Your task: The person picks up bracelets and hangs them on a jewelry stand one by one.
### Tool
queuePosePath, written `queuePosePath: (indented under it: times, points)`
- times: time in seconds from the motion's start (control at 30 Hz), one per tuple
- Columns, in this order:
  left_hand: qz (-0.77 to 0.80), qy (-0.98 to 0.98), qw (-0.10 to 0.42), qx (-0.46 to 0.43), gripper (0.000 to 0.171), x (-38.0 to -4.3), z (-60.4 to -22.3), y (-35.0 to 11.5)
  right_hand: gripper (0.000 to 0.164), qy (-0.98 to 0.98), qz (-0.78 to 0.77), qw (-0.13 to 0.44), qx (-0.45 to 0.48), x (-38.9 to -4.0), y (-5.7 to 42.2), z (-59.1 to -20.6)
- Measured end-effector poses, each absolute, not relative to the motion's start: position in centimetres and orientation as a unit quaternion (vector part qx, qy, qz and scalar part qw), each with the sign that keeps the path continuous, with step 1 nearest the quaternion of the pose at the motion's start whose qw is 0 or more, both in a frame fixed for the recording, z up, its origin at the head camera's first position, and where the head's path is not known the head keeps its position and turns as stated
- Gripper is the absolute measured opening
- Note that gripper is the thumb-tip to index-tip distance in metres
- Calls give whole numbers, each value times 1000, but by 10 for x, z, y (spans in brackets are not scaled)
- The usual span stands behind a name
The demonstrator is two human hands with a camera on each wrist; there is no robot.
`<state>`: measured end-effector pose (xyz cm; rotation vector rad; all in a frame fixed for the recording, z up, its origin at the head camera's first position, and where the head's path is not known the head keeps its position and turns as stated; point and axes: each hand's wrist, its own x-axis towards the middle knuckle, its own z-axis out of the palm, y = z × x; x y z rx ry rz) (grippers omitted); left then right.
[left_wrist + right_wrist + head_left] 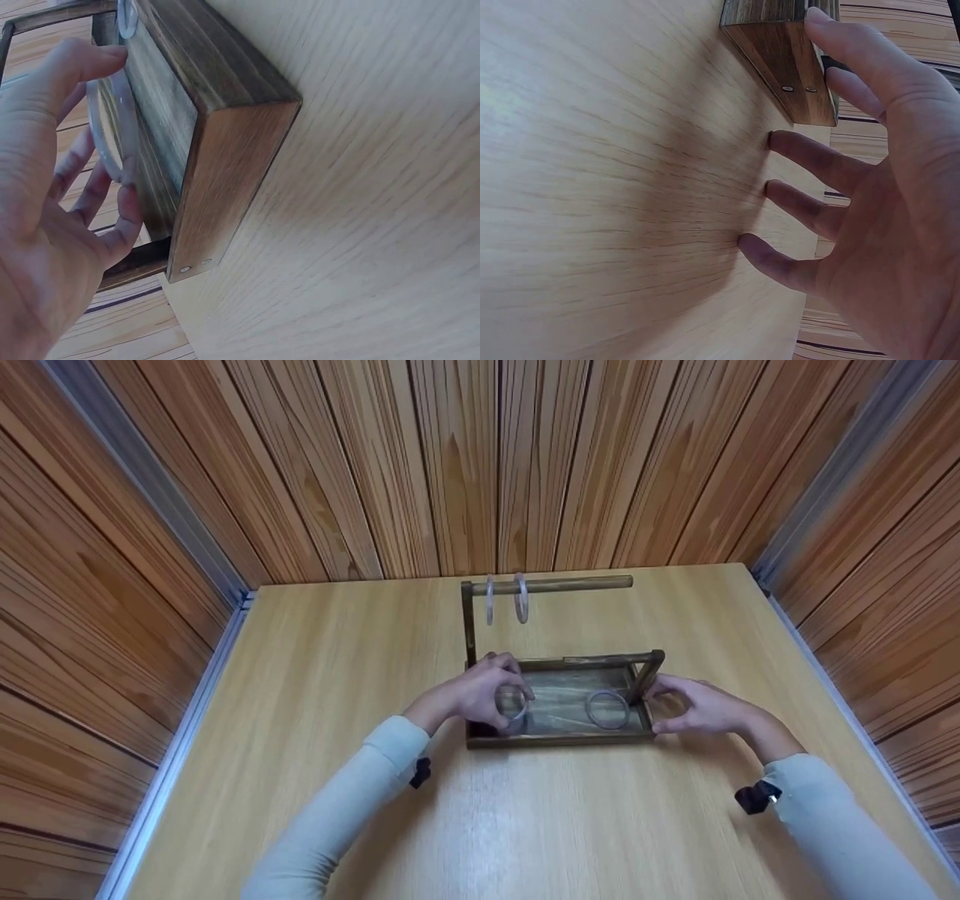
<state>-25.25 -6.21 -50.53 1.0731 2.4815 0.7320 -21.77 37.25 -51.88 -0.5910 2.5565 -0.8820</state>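
A dark wooden jewelry stand (559, 741) has a shallow tray at its base and two raised bars. My left hand (487, 690) reaches into the tray's left end and pinches a translucent pale bangle (109, 131) between thumb and fingers, the ring tilted up. Another pale purple bangle (607, 709) lies flat toward the right of the tray. At the tray's right end, thumb and index finger of my right hand (697, 705) touch the end wall near the short post. Its other fingers (810, 161) are spread, tips down at the tabletop.
Two more bangles, one pale (490, 600) and one lilac (521, 598), hang from the stand's upper bar (585, 583). The stand rests on a light wood table (360, 660). Wood-plank walls (465, 465) enclose the table behind and at both sides.
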Motion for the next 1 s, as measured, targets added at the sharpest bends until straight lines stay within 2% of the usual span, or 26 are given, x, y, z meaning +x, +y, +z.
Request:
queuePosePath:
  times: [0.1, 0.33, 0.7, 1.0]
  points:
    - [271, 871, 152, 381, 55, -248, -507, -64, 67, 906, -316, 187, -210, -218, 373, -519]
    - [313, 862, 97, 386, 53, -240, -509, -66, 54, 905, -315, 180, -222, -219, 375, -519]
    - [330, 859, 80, 383, 50, -230, -509, -71, 57, 905, -313, 188, -221, -221, 370, -519]
    - [402, 838, 68, 363, 51, -226, -517, -66, 61, 905, -314, 194, -213, -221, 373, -520]
